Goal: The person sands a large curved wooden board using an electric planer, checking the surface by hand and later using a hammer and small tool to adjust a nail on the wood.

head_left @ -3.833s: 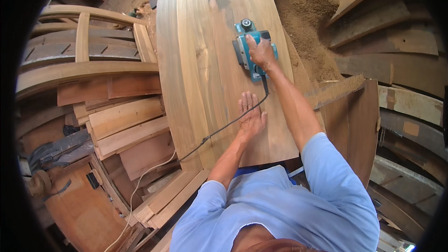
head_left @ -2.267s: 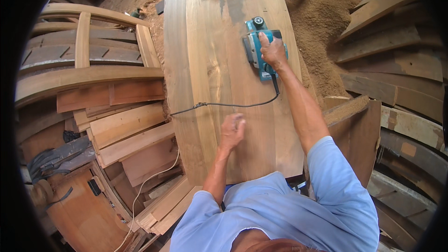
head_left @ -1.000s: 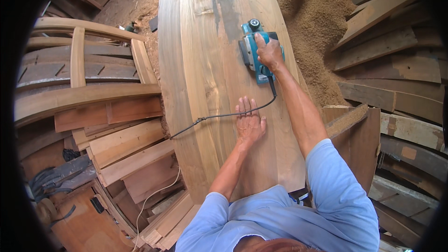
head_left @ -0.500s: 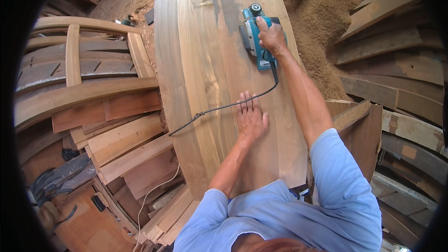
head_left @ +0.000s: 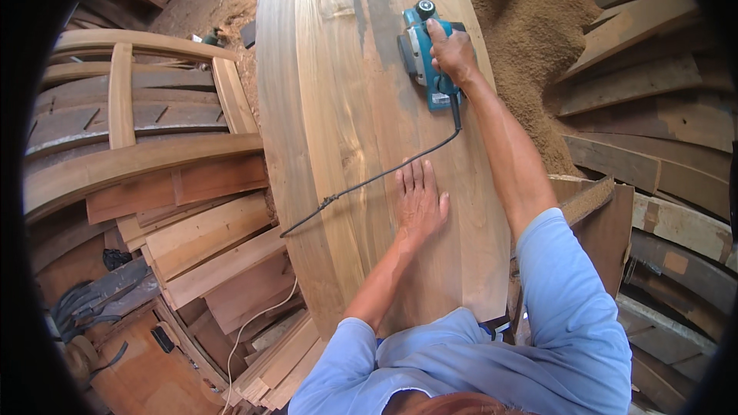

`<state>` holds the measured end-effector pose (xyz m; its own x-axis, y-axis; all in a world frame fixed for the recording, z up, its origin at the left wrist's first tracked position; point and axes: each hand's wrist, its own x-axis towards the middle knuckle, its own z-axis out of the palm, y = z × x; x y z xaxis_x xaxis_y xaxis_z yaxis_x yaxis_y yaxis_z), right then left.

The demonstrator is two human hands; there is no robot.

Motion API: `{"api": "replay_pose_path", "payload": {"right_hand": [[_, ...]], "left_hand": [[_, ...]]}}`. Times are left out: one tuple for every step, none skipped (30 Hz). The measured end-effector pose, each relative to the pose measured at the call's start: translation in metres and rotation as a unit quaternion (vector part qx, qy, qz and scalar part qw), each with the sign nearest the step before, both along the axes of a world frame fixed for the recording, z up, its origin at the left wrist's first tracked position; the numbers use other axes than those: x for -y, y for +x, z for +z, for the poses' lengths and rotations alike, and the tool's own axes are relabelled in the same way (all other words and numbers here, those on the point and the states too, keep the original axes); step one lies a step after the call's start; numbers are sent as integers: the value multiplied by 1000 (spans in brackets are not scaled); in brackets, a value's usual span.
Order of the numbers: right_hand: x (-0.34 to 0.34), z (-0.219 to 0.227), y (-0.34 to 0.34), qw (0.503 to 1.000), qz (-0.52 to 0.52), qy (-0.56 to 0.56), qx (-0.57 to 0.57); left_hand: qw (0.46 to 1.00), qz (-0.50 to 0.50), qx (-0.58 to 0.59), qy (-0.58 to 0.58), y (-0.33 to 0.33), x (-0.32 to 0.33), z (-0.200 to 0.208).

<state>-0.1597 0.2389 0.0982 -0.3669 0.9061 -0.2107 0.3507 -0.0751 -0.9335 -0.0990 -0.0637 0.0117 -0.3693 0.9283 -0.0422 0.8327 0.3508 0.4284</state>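
Note:
My right hand (head_left: 453,54) is wrapped round the handle of a teal electric planer (head_left: 436,96) with a black front knob. The planer rests on the far right part of a wide wooden panel (head_left: 323,107) made of joined boards. A dark grey patch (head_left: 378,11) marks the panel's surface beside the tool. Nearer to me, my left hand (head_left: 421,204) lies flat on the wood, fingers stretched out and holding nothing. The planer's black cord (head_left: 369,180) runs just past those fingertips and over the panel's left edge. The planer's underside is hidden.
Curved wooden frames (head_left: 146,157) and stacked planks (head_left: 207,238) crowd the left side. A heap of sawdust (head_left: 530,54) lies beyond the panel's right edge, with leaning boards (head_left: 630,84) further right. A pale cable (head_left: 246,327) hangs among the planks at lower left.
The planer has slid slightly away from me along the panel, and its cord has drawn straighter. My left hand keeps its place on the wood while the whole view shifts a little.

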Motion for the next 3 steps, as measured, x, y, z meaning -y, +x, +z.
{"api": "replay_pose_path", "payload": {"right_hand": [[-2,1,-1,1000,1,1,8],[-4,2,-3,1000,2,3,16],[-8,0,-4,1000,3,3,27]], "left_hand": [[1000,-1,4,13,-5,-8,-2],[1000,-2,8,26,-9,-17,-4],[999,0,0,38,-12,-25,-12]]}}
